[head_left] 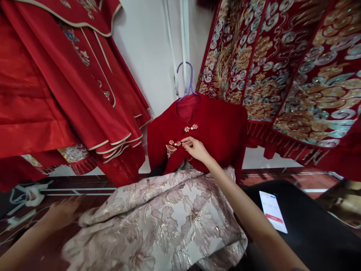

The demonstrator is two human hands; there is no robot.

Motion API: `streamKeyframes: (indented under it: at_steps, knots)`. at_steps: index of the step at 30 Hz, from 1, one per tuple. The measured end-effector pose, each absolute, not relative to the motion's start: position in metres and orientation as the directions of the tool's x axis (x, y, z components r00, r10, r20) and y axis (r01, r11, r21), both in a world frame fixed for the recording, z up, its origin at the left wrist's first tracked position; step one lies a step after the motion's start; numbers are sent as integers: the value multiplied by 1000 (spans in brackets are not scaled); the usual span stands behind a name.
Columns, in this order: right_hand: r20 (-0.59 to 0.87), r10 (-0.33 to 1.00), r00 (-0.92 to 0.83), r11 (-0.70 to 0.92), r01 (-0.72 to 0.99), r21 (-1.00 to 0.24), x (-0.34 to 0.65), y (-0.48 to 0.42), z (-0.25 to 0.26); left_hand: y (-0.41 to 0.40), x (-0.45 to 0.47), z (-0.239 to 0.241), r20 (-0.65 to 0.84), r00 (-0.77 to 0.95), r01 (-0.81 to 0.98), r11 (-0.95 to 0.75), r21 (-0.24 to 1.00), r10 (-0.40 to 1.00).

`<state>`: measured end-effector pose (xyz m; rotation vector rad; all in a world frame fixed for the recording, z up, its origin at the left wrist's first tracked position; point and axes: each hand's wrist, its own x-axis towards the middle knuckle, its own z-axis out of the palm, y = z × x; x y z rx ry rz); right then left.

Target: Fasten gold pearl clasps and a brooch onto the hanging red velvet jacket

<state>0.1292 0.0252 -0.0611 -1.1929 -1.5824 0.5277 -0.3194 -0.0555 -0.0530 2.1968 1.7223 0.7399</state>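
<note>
A dark red velvet jacket (220, 120) hangs on a purple hanger (191, 79) in front of me. Two flower-shaped clasps with pearls decorate its front, the upper clasp (191, 128) above the lower clasp (175, 143). Below the lower one dangles a jewelled tassel brooch (170, 149). My right hand (195, 149) pinches at the right end of the lower clasp; the contact itself is partly covered by the fingers. Blurred by motion, my left hand (66, 209) is off to the lower left, fingers stretched out and holding nothing, beside the patterned fabric (169, 218).
Red embroidered garments hang at left, one a piped red dress (113, 101), and at right a heavily beaded garment (262, 75). A lit phone (273, 211) lies on a black seat (310, 226). White rack bars (79, 191) and cables (21, 222) are at lower left.
</note>
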Motion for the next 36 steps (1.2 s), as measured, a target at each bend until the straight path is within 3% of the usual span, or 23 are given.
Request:
streamKeyframes:
  at_steps: [2,5,7,9,10,13,16,19,24,29,33,36]
  knots:
    - [483,875,40,419,438,-796,128,23,-62,-37,-311,-52,225,259,857,-331,395,939]
    - [519,854,45,449,442,-776,127,22,-63,-11,-244,-50,237,519,776,-569,273,821]
    - [533,845,34,471,423,-774,129,21,-64,5,-182,-52,309,559,727,-634,264,770]
    - [516,855,43,445,447,-776,133,19,-70,22,-124,-62,413,452,688,-604,402,790]
    - [494,867,64,407,480,-777,135,17,-74,32,-100,-71,455,308,667,-531,522,835]
    - [426,885,188,249,581,-775,141,7,-96,58,-50,-106,395,-94,523,-293,800,914]
    - [432,853,293,193,591,-783,139,-3,-123,67,-26,-141,321,-272,287,-241,927,907]
    - [463,823,330,224,559,-798,128,-7,-143,55,-15,-163,347,-305,206,-294,933,887]
    - [469,813,345,294,452,-842,113,-12,-156,19,-13,-174,517,-261,343,-422,839,815]
    - [357,866,350,281,249,-927,120,-22,-156,8,-15,-182,497,-194,331,-420,845,846]
    - [294,918,267,244,205,-948,140,-41,-150,7,-12,-186,451,-10,247,-435,866,892]
    - [246,952,182,219,155,-963,156,-63,-136,1,-9,-180,448,14,313,-430,847,894]
